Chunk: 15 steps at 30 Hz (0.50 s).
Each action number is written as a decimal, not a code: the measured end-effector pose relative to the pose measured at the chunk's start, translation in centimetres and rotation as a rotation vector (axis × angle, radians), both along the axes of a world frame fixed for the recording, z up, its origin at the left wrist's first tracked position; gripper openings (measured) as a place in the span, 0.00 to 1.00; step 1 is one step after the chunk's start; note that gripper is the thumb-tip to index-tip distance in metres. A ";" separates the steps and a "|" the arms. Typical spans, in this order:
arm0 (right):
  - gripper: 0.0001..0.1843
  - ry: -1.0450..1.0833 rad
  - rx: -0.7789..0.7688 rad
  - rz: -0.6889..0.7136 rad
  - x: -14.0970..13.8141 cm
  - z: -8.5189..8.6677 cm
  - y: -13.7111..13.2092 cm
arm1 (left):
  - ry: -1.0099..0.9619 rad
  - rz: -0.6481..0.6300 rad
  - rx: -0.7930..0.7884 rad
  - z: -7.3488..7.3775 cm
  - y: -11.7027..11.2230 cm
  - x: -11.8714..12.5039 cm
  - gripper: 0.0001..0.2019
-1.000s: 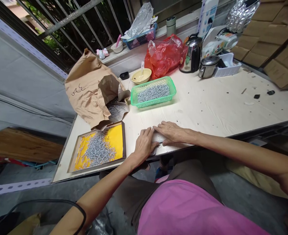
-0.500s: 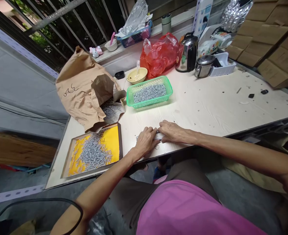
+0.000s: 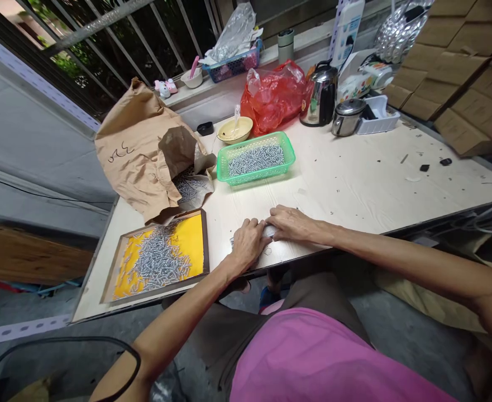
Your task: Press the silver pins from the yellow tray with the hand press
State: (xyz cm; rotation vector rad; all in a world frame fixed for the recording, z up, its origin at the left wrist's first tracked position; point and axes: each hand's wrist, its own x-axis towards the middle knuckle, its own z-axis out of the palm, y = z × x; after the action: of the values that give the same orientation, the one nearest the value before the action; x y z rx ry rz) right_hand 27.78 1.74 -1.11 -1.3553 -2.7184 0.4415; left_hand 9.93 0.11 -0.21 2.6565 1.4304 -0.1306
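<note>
My left hand [image 3: 248, 243] and my right hand [image 3: 290, 223] rest side by side on the table's near edge, fingers curled together over a small pale object [image 3: 270, 230] lying between them; I cannot make out what it is. A few small metal pieces peek out beside my left hand. To the left lies a wooden-framed yellow tray [image 3: 195, 231] heaped with small silver metal pieces. Farther back stands a green plastic basket [image 3: 290, 151] full of the same pieces.
A torn brown paper sack [image 3: 139, 148] spills metal pieces at the back left. Behind the basket are a yellow bowl [image 3: 234, 131], a red plastic bag [image 3: 273, 97], a steel kettle [image 3: 323, 95], a steel pot [image 3: 346, 117]. Cardboard boxes [image 3: 467, 72] stack at right. Window bars run behind.
My two hands have drawn slightly closer together over the small object. The view has shifted a little; nothing else on the table has moved.
</note>
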 end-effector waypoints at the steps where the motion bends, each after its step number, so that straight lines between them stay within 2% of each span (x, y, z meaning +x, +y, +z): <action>1: 0.21 0.039 0.005 0.038 0.5 -0.1 0.3 | -0.037 0.011 0.031 -0.3 -0.6 -0.1 0.19; 2: 0.24 0.072 -0.007 0.080 0.9 -0.2 0.5 | -0.081 0.014 0.060 -0.7 -1.3 -0.2 0.20; 4: 0.25 0.122 -0.053 0.132 1.5 -0.4 1.1 | -0.170 -0.007 0.099 -1.5 -3.1 -0.3 0.19; 6: 0.20 0.141 -0.065 0.096 1.6 -0.6 1.5 | -0.245 -0.053 0.104 -2.4 -5.0 -0.1 0.20; 9: 0.13 0.099 0.005 0.009 0.9 -0.8 2.4 | -0.334 -0.081 0.072 -3.3 -7.2 0.6 0.21; 15: 0.11 -0.087 0.146 -0.007 -1.3 0.1 4.8 | -0.466 -0.051 0.028 -3.7 -8.4 1.0 0.23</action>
State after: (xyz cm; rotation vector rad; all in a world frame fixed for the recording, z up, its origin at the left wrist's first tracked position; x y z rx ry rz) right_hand 26.52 6.55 -1.01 -1.3757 -2.7512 0.1833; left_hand 10.90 -8.31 -3.94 2.5115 1.2155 0.4756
